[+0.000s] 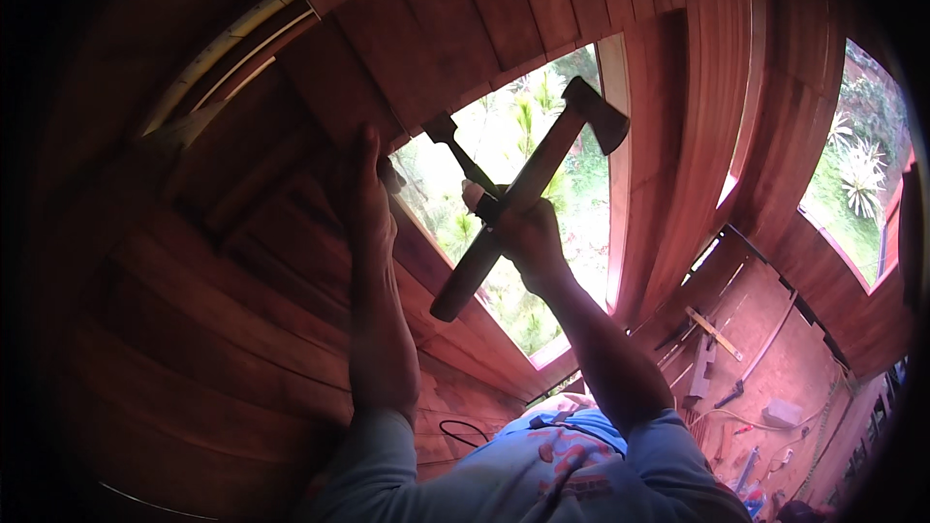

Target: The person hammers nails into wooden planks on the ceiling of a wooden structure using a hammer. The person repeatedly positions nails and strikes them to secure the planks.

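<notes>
My right hand is closed around a hatchet and a chisel together. The two tools cross in the grip, dark against the bright window. The hatchet's head points up and right, and its wooden handle slants down to the left. Up and left points the chisel's flat, wide blade. My left hand is raised at the left edge of the window opening, beside the dark wall boards. One finger stretches upward; the others are partly hidden in shadow, and nothing shows in this hand.
Around me are reddish wooden plank walls. The window opening shows plants outside, and a second window is at the right. On the floor at lower right lie a wooden strip, a pale block, a cord and several small tools.
</notes>
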Demonstrator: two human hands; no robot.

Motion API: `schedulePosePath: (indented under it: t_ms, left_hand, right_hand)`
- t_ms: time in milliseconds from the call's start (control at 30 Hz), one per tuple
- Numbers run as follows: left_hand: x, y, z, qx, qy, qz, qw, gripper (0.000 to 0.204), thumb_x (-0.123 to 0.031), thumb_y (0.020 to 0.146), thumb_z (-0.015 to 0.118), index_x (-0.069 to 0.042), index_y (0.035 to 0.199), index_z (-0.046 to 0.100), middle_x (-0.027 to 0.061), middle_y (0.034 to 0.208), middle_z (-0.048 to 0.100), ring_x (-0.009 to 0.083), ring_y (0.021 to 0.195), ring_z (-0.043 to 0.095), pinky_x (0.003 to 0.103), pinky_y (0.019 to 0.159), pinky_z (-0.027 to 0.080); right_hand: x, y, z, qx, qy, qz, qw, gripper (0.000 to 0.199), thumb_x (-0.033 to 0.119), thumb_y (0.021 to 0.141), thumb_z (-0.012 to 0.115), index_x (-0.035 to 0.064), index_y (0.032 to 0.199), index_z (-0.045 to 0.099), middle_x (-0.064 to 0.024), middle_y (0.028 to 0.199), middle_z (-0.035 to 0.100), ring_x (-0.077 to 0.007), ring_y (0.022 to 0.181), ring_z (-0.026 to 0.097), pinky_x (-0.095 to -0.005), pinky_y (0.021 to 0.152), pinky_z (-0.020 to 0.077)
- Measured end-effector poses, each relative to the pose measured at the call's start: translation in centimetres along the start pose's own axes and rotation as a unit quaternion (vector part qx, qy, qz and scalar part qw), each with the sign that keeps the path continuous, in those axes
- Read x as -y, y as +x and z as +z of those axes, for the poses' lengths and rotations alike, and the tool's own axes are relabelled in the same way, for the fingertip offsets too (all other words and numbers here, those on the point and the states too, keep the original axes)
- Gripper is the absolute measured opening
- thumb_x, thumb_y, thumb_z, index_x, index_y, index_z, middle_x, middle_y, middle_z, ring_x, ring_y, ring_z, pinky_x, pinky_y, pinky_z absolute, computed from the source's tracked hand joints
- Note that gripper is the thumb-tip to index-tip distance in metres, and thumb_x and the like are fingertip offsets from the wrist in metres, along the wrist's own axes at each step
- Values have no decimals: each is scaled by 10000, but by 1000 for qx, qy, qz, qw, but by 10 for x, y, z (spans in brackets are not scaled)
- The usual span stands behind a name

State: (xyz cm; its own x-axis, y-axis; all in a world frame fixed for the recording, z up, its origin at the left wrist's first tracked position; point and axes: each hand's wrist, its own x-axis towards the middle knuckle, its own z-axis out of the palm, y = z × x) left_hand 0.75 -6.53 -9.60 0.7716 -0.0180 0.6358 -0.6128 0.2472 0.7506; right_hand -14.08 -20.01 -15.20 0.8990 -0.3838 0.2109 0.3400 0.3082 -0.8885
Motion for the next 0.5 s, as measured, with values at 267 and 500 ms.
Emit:
schedulePosePath:
  t_ms: [267,500]
  left_hand:
    - [3,0,12,-22,-76,-3,997,275,-347,939,655,-126,812,554,-64,554,399,27,430,284,227,468,303]
    - [-1,-7,18,27,-100,8,995,287,-301,950,646,-93,780,545,-43,551,397,58,461,346,235,481,313]
  right_hand:
    - [26,-14,-9,-14,-51,52,997,473,440,820,776,-14,771,653,-23,670,569,-97,616,521,-277,554,407]
    - [-13,7,-12,-13,14,-34,999,464,431,838,753,-2,728,628,-14,654,547,-99,616,515,-275,555,396]
